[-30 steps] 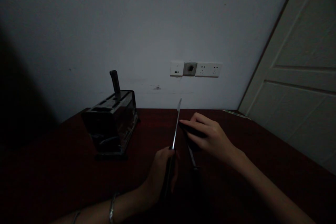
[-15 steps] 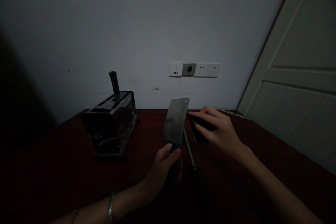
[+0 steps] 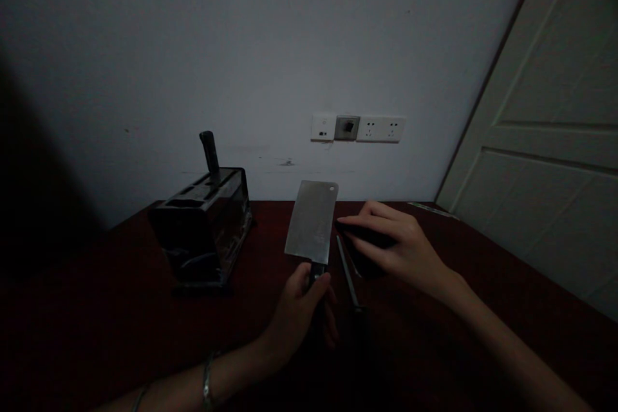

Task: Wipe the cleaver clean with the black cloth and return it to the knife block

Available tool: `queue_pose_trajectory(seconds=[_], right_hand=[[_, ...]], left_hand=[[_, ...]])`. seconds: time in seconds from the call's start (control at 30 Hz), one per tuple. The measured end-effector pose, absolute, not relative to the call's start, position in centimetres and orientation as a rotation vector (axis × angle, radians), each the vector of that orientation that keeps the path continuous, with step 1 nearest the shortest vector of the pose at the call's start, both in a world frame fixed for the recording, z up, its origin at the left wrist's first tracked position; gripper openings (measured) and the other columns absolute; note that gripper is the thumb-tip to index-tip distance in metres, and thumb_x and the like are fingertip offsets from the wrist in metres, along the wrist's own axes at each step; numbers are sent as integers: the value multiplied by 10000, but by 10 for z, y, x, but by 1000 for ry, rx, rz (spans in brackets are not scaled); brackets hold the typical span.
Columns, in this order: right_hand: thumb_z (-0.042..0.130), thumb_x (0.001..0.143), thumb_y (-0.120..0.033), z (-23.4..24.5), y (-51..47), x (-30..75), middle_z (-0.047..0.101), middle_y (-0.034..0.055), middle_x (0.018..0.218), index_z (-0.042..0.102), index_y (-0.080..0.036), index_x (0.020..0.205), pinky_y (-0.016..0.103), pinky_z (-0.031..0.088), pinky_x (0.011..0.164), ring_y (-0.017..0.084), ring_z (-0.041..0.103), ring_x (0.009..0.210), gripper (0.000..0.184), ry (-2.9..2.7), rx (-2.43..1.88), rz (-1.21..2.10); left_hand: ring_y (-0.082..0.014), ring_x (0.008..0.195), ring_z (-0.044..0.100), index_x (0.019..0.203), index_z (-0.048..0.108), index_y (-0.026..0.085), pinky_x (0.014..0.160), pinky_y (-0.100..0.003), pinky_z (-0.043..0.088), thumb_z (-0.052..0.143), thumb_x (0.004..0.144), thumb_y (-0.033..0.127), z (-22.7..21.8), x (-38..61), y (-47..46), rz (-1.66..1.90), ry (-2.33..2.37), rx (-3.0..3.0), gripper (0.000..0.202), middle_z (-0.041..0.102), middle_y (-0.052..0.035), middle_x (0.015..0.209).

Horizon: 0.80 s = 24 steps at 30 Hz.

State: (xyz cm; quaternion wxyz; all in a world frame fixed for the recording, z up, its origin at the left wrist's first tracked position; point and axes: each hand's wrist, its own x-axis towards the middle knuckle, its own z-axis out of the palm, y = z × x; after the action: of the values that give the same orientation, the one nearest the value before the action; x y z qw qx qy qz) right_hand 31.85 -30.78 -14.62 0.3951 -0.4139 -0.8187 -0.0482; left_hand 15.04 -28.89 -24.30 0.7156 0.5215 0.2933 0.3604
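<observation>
A cleaver (image 3: pixel 313 222) stands tilted up in front of me, its broad blade facing me and a small hole at the top corner. My left hand (image 3: pixel 302 302) is closed round its black handle. To the right, my right hand (image 3: pixel 400 238) pinches a black cloth-like piece (image 3: pixel 369 257), close to the blade's right edge; in the dim light its exact kind is hard to make out. Between the hands a sharpening steel (image 3: pixel 348 277) lies on the table, its dark handle toward me and partly lost in shadow.
A black knife block (image 3: pixel 197 232) stands on the left of the dark red table (image 3: pixel 270 238), with one black-handled knife (image 3: pixel 209 151) upright in it. Behind are a wall with sockets (image 3: pixel 381 129) and, at right, a pale door (image 3: pixel 545 122).
My left hand has turned the cleaver so its blade faces me more squarely, with the top shifted left. My right hand and the black piece have moved slightly left and down.
</observation>
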Motion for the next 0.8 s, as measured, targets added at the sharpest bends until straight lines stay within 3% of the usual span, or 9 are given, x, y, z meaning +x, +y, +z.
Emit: queue_pose_trajectory(seconds=[0.13, 0.3, 0.8], right_hand=[[542, 788, -191, -145, -310, 316, 543, 15, 763, 639, -171, 950, 248, 423, 607, 116, 529, 689, 190, -2135, -1096, -57], [554, 758, -142, -147, -309, 317, 561, 22, 818, 625, -173, 949, 250, 422, 647, 123, 535, 748, 206, -2228, -1124, -14], [533, 754, -112, -164, -306, 305, 589, 11, 891, 625, -215, 952, 247, 434, 654, 117, 566, 762, 242, -2419, -1150, 131]], left_hand=[[-63, 269, 396, 756, 387, 192, 249, -150, 320, 505, 788, 427, -245, 150, -287, 867, 705, 1272, 265, 454, 86, 416], [-50, 262, 356, 795, 378, 198, 246, -138, 288, 524, 786, 419, -251, 151, -287, 935, 718, 1342, 265, 427, 107, 412], [-32, 306, 359, 828, 395, 192, 288, -128, 284, 517, 805, 392, -248, 153, -298, 994, 779, 1368, 236, 411, 109, 473]])
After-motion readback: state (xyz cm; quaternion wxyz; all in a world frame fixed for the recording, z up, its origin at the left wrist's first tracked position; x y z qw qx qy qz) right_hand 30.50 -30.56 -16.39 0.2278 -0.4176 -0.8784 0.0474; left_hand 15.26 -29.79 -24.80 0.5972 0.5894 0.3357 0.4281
